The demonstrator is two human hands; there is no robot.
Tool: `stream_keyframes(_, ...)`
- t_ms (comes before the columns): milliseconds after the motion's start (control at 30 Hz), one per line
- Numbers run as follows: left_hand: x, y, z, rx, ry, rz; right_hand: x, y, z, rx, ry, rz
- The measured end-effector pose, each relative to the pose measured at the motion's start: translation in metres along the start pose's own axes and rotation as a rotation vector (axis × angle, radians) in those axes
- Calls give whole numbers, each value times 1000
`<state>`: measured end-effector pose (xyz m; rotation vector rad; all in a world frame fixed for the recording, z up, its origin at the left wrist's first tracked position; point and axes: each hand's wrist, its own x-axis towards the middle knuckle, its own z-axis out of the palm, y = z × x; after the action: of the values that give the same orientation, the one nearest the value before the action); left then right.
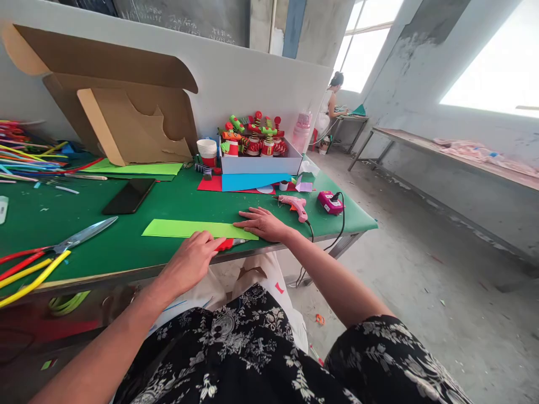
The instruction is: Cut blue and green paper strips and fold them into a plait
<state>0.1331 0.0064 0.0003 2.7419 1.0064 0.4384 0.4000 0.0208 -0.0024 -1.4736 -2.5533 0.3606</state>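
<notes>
Lying flat near the green tabletop's (130,247) front edge: long, rectangular lime paper strip (168,228). My right hand (263,223) rests on its right end, fingers slightly apart. Left hand's (196,255) fingers bunched at red-handled tool (225,244); can't tell if clamped. Pistol-shaped pink glue gun (296,206) nearby.

Head view, forward and downward, tabletop (135,251) near

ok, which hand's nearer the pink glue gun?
Right. The right hand rests on the lime strip, just left of the glue gun; the left hand is farther left, at the strip's near edge.
</notes>
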Motion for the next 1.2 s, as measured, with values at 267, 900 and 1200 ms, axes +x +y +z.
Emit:
stream_keyframes(267,1,2,2,-15,-2,16,1,1,-1,8,-12,-5)
stream_keyframes(900,-117,-97,-78,-88,340,-511,1,9,1,63,61,-25)
stream_keyframes(1200,-146,-190,-113,566,334,-820,2,9,0,97,116,-35)
